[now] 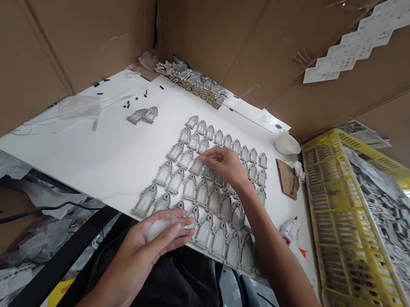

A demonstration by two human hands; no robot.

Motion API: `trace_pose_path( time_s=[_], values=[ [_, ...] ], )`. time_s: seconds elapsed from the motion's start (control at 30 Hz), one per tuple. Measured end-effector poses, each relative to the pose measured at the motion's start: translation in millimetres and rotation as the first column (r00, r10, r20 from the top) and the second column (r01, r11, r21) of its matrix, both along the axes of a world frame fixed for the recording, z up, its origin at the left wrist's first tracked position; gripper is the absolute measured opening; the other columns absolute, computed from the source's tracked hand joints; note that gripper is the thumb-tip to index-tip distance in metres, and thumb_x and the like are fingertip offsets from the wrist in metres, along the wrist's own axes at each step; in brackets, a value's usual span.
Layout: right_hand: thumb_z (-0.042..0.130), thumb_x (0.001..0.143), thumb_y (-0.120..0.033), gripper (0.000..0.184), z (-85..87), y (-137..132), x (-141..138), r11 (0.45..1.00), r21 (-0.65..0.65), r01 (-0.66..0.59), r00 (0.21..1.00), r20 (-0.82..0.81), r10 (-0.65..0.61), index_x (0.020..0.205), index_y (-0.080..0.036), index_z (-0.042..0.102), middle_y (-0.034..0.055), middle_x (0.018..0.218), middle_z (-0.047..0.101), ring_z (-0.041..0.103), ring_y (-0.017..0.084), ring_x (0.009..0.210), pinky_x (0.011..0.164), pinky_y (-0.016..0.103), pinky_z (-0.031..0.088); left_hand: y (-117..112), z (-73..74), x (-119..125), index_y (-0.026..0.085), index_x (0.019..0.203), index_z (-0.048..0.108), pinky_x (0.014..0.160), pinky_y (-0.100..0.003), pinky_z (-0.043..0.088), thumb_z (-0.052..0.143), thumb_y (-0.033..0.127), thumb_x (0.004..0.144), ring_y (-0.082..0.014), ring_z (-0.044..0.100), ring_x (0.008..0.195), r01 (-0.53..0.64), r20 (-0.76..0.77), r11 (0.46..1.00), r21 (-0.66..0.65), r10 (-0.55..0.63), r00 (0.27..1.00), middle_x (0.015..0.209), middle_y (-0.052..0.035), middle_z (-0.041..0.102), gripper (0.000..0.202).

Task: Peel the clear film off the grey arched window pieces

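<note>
Several rows of small arched window-shaped frames, grey with pale panels, lie on a white board. My left hand is at the board's near edge, its fingers closed around a bundle of whitish translucent pieces. Over the third row, my right hand has thumb and fingertips pinched together at one frame. Whatever sits between those fingertips is too small to make out. My right forearm hides some frames on the right side.
A yellow plastic crate full of grey pieces stands at the right. Near it are a white bowl and a brown square piece. Stacked frames line the back. Two joined frames lie left. Cardboard walls enclose the board.
</note>
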State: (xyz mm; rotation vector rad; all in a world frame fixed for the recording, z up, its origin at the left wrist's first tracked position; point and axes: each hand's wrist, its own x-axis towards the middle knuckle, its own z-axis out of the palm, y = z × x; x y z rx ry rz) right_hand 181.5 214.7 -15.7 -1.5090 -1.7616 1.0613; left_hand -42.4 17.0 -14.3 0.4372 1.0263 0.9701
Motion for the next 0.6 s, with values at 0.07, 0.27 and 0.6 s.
trace_pose_path(
  time_s=[0.07, 0.27, 0.6],
  values=[
    [0.084, 0.085, -0.046, 0.029, -1.5, 0.1, 0.1, 1.0, -0.009, -0.001, 1.0, -0.007, 0.001, 0.094, -0.019, 0.084, 0.0069, 0.083, 0.08, 0.064, 0.019, 0.071, 0.067, 0.033, 0.051, 0.8, 0.8, 0.4, 0.019, 0.123, 0.084, 0.109, -0.037, 0.068, 0.094, 0.047, 0.091, -0.0302, 0.084, 0.12, -0.004, -0.001, 1.0, -0.004, 0.004, 1.0, 0.13, -0.0123, 0.086, 0.043],
    [0.083, 0.087, -0.046, 0.028, 0.2, -0.2, 2.1, 0.999, -0.045, -0.002, 1.0, -0.023, 0.001, 0.094, -0.019, 0.083, 0.0064, 0.08, 0.079, 0.065, 0.018, 0.068, 0.067, 0.033, 0.051, -0.8, -0.5, 0.5, 0.021, 0.123, 0.085, 0.107, -0.033, 0.068, 0.094, 0.048, 0.09, -0.0273, 0.084, 0.117, 0.023, 0.004, 1.0, 0.001, -0.023, 1.0, 0.128, -0.0118, 0.087, 0.044],
    [0.085, 0.087, -0.046, 0.025, 0.1, 0.8, 1.3, 1.0, -0.011, -0.023, 0.999, 0.043, 0.024, 0.09, -0.021, 0.085, 0.006, 0.086, 0.081, 0.067, 0.02, 0.075, 0.07, 0.033, 0.051, -2.0, -2.9, 0.2, 0.021, 0.125, 0.085, 0.103, -0.034, 0.069, 0.096, 0.049, 0.088, -0.028, 0.084, 0.115, 0.015, 0.01, 1.0, -0.011, -0.015, 1.0, 0.127, -0.0129, 0.086, 0.049]
  ],
)
